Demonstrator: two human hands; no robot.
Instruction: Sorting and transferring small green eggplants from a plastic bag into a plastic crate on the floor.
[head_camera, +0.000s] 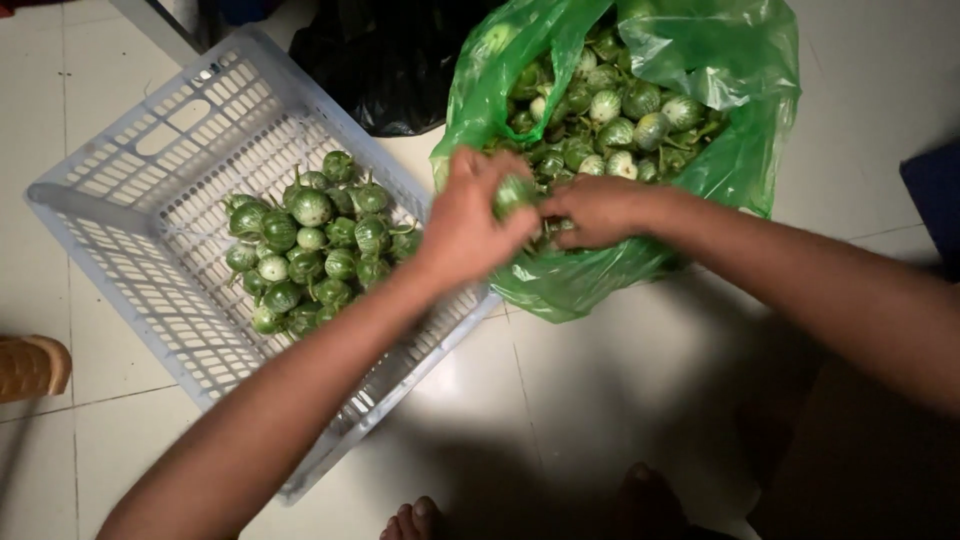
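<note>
Where your two hands meet at the centre of the frame, your left hand (468, 222) pinches a small round green eggplant with pale stripes (514, 192) at the lip of the translucent green plastic bag (720, 60); its stem is hidden, so its heading cannot be told. Your right hand (597, 211) is curled shut beside it, its grasp hidden. More eggplants lie heaped in the pale grey slotted plastic crate (110, 215) at left, and a crumpled black plastic bag (385, 65) sits at upper centre.
</note>
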